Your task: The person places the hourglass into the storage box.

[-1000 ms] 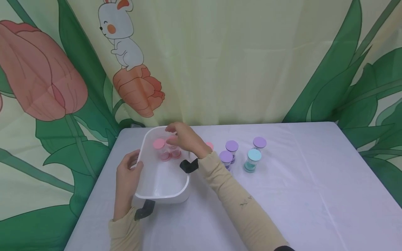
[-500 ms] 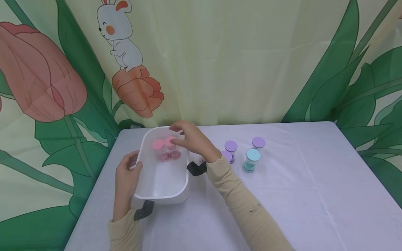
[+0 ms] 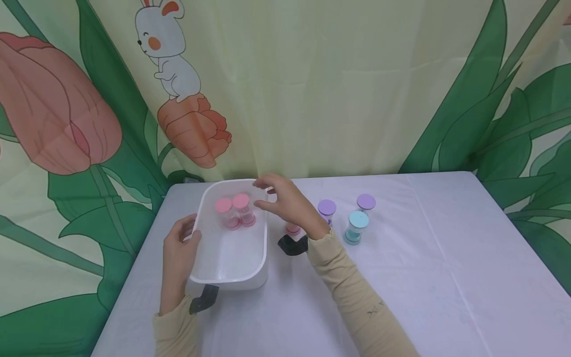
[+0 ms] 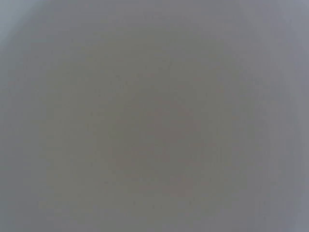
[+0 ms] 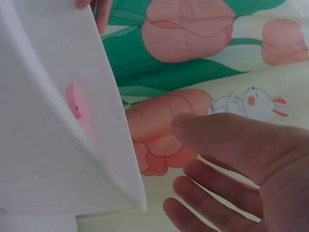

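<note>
"White bin (image 3: 227, 265): what's inside?"
"Two pink timers (image 3: 244, 210), upright."
"Hands?"
"Right hand (image 3: 287, 198) at one edge, fingers apart, empty; left hand (image 3: 179, 245) opposite, pinching or merely touching, I can't tell."
"Risk?"
"Dropping low, the right might tip the third timer (image 3: 293, 228) outside."

Pale curtain (image 3: 339, 89) dead ahead at twelve o'clock, a big printed pink tulip (image 3: 67, 104) at ten, green leaves (image 3: 470, 99) at two, white-covered table (image 3: 446, 297) toward six!
</note>
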`<action>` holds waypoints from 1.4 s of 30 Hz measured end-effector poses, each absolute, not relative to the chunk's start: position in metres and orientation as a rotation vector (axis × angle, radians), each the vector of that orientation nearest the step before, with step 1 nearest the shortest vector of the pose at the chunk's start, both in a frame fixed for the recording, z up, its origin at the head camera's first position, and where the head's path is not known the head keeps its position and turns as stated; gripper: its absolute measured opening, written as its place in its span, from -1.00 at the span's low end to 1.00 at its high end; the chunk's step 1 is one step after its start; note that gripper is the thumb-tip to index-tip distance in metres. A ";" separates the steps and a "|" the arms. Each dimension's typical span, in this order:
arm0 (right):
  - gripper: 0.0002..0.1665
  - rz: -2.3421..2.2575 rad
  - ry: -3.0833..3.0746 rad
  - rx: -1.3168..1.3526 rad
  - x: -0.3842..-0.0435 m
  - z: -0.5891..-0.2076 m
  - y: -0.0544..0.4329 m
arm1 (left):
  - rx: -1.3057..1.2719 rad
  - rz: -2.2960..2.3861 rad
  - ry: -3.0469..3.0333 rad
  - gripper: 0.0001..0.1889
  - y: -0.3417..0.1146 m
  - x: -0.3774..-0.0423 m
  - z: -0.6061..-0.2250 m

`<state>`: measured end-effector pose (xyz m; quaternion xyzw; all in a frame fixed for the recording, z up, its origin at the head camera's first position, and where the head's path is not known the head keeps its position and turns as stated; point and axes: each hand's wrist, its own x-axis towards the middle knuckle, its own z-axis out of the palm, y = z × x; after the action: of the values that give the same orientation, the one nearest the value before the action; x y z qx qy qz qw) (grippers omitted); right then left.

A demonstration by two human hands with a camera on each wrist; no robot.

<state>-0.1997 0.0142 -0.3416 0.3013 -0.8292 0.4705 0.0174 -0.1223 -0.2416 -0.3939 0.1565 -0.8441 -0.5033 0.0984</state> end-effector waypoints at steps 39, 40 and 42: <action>-0.51 1.508 -2.554 0.703 -0.177 -0.382 0.074 | 0.483 -1.498 -2.504 -0.54 -0.241 -0.123 -0.394; -0.51 1.502 -2.551 0.701 -0.176 -0.383 0.075 | 0.487 -1.499 -2.506 -0.54 -0.241 -0.123 -0.394; -0.51 1.501 -2.551 0.689 -0.174 -0.384 0.078 | 0.491 -1.502 -2.506 -0.54 -0.241 -0.123 -0.393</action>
<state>-0.1744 0.0782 -0.3844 0.2264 -0.8384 0.4932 0.0514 -0.1232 -0.2412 -0.3929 0.1652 -0.8424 -0.5050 0.0895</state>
